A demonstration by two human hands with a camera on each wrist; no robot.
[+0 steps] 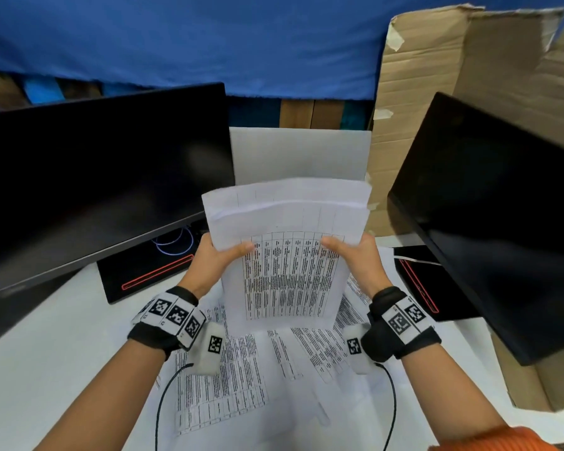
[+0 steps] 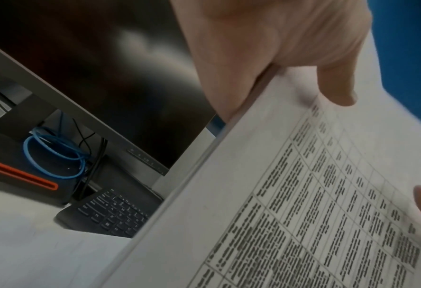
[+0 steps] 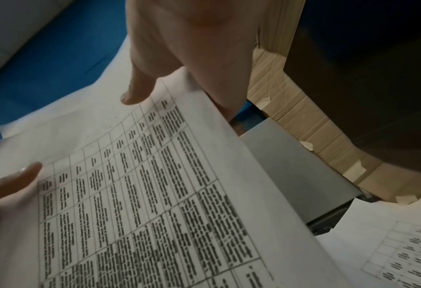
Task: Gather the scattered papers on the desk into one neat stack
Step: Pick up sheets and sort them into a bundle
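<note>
A sheaf of printed papers [image 1: 290,255] stands upright above the desk, its lower edge near the sheets below and its tops bent away from me. My left hand [image 1: 222,255] grips its left edge, thumb on the front page. My right hand [image 1: 349,255] grips the right edge the same way. The left wrist view shows the left hand [image 2: 266,48] with its thumb on the table-printed sheaf of papers [image 2: 303,194]. The right wrist view shows the right hand [image 3: 192,48] pinching the sheaf of papers [image 3: 143,194]. More printed sheets [image 1: 241,369] lie spread on the white desk [image 1: 46,369] beneath.
A dark monitor [image 1: 95,177] stands at the left and another monitor [image 1: 502,222] at the right. A keyboard [image 2: 115,212] lies under the left monitor beside a coiled blue cable [image 2: 54,154]. Torn cardboard [image 1: 453,76] rises at the back right. A white board [image 1: 300,154] leans behind the sheaf.
</note>
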